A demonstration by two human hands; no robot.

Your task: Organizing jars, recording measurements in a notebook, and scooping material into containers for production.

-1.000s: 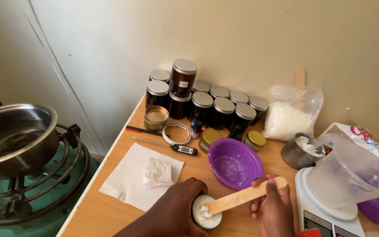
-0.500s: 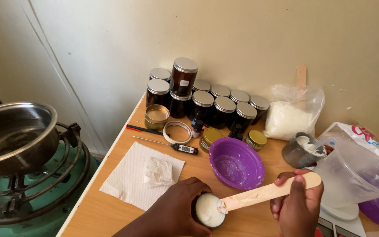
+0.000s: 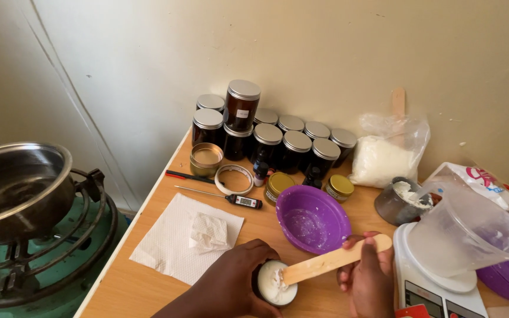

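Wooden table (image 3: 148,288): left hand (image 3: 231,282) wrapped around small tin (image 3: 276,284) for steadiness, right hand (image 3: 367,281) fingers closed on wooden stick (image 3: 331,262), angled into cream.

Bare tabletop (image 3: 148,288) lies open left of the napkin (image 3: 187,235); jars (image 3: 278,141) (packed tight) block the back, bowl (image 3: 313,218) and scale (image 3: 437,288) crowd the right.

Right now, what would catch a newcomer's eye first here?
Front and centre, the left hand grips a small round tin of white cream while the right hand works a wooden stick into it. Behind stands a cluster of dark jars against the wall, with a purple bowl between.
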